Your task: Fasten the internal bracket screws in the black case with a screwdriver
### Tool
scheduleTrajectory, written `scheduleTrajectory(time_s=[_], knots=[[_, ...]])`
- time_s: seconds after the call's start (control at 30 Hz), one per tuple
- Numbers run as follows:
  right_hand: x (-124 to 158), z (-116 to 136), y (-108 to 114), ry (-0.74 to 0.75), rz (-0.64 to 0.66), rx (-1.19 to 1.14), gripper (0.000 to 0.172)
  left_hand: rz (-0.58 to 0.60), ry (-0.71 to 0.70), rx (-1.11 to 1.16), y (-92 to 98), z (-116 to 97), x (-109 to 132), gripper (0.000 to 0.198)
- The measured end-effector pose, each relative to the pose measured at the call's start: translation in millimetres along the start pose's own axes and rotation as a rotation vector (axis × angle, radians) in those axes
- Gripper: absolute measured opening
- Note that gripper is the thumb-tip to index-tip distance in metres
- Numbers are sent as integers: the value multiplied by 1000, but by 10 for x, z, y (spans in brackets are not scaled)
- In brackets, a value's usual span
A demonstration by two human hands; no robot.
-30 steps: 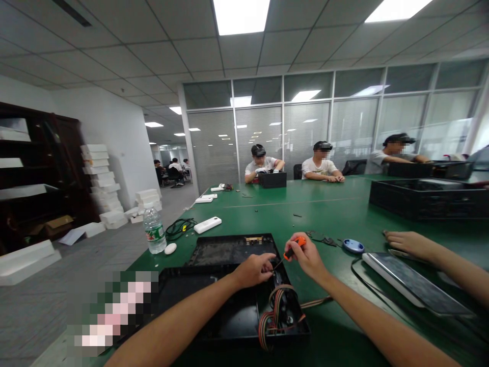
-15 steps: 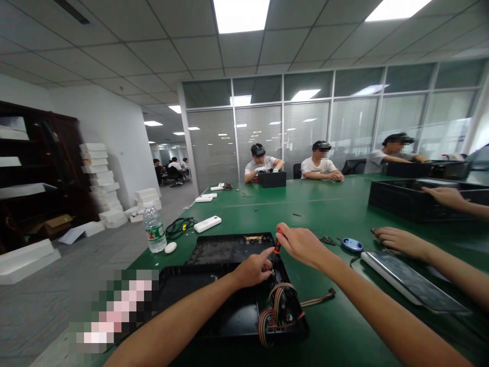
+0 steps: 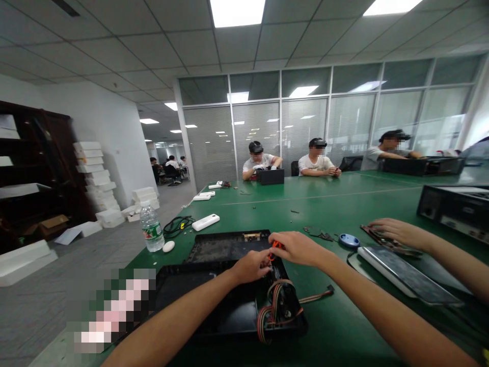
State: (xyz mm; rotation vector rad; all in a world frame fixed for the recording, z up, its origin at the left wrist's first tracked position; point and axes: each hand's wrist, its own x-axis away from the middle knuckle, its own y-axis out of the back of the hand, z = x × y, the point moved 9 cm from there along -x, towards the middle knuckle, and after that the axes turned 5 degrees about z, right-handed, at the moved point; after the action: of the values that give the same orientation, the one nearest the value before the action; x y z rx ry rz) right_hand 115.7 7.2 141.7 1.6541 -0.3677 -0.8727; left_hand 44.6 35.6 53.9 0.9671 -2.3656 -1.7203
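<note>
My right hand [image 3: 296, 248] grips an orange-handled screwdriver [image 3: 276, 245] from above. It stands over the right wall of a black metal case panel [image 3: 214, 300]. The fingers of my left hand [image 3: 250, 267] are curled in at the lower part of the screwdriver, closed about it; the tip is hidden behind them. Just below, a bundle of striped ribbon wires [image 3: 273, 306] lies on the panel's right side, and one wire end with a black connector [image 3: 329, 290] reaches onto the table. Behind my left hand lies a second black panel [image 3: 217, 244].
A water bottle [image 3: 152, 227], a white oval object [image 3: 168, 246], black cable [image 3: 178, 224] and a white device [image 3: 206, 222] stand to the left. On the right are a blue round tin [image 3: 349, 240], a dark-screened device [image 3: 408, 275] and a neighbour's hand [image 3: 401, 234]. Several people sit across the green table [image 3: 237, 209].
My right hand has moved lower over the screwdriver, and my left fingers have curled in. At right, the neighbour's black case has shifted right, and the neighbour's hand rests on a flat brownish part.
</note>
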Motion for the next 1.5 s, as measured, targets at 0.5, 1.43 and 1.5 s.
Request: scheduleTrajectory(time_s=[0.5, 1.43, 1.5], knots=[[70, -73, 293, 32, -34, -37, 10, 16, -65, -146, -34, -5, -32, 21], [-18, -13, 357, -98, 111, 215, 38, 50, -26, -144, -51, 20, -25, 17], [-28, 46, 379, -96, 126, 219, 35, 42, -23, -124, -41, 28, -23, 20]])
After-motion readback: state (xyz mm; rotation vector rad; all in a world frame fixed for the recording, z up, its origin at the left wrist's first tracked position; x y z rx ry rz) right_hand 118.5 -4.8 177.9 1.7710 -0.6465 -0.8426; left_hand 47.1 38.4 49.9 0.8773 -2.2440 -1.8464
